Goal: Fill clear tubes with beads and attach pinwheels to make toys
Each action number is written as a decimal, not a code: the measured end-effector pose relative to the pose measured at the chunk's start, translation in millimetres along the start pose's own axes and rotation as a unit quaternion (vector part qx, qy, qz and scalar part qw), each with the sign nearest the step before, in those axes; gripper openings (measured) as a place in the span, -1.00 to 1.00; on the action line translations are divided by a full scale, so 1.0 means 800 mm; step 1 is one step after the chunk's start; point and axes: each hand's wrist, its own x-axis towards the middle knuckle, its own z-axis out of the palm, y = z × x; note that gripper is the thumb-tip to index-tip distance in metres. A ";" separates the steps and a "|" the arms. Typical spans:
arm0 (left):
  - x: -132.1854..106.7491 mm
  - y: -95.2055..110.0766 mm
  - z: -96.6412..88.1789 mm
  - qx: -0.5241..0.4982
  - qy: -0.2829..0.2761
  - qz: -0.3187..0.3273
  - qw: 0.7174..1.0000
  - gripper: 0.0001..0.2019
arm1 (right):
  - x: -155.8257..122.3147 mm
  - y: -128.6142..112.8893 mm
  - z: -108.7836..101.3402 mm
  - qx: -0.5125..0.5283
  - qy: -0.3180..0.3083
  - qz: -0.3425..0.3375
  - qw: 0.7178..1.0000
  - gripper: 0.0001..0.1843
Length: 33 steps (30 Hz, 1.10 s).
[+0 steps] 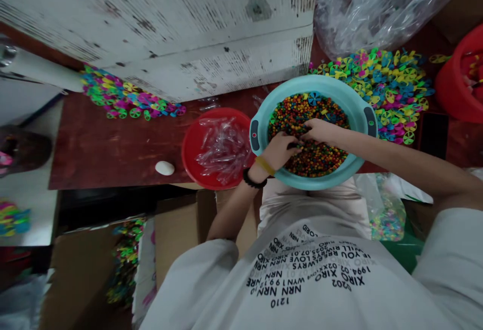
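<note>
A teal basin full of small multicoloured beads rests at the table's near edge, against my lap. Both hands are inside it. My left hand, with a yellow band and a black bead bracelet at the wrist, is curled with fingertips pinched over the beads. My right hand lies above it, fingers bent down and meeting the left fingertips. What they pinch is too small to name. A blue pinwheel-shaped piece lies on the beads at the far side.
A red bowl of clear plastic tubes stands left of the basin. Heaps of coloured plastic wheels lie right, with another heap at the far left. A white oval object, a red bucket, a clear bag pile and a worn white board surround them.
</note>
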 end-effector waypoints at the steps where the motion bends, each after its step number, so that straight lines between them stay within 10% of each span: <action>1: -0.005 -0.008 -0.003 -0.049 0.037 -0.006 0.998 -0.80 | -0.008 0.006 0.001 0.109 0.011 0.002 0.994 -0.68; 4: -0.016 -0.020 -0.006 -0.226 0.103 -0.033 0.968 -0.72 | -0.033 0.021 0.003 0.344 0.036 -0.014 0.938 -0.68; 10: -0.015 -0.017 -0.001 -0.353 0.103 -0.014 0.930 -0.59 | -0.067 0.034 0.008 0.368 0.094 -0.042 0.924 -0.58; 21: -0.009 -0.007 -0.030 -0.052 0.151 -0.006 0.987 -0.75 | -0.086 0.057 0.004 0.287 0.172 -0.150 0.930 -0.65; 27: 0.014 0.027 -0.010 0.286 -0.024 -0.004 0.958 -0.74 | -0.087 0.074 0.005 0.284 0.203 -0.146 0.926 -0.63; 33: 0.041 0.027 0.014 0.165 -0.090 0.110 0.976 -0.73 | -0.084 0.077 0.013 0.347 0.184 -0.154 0.907 -0.68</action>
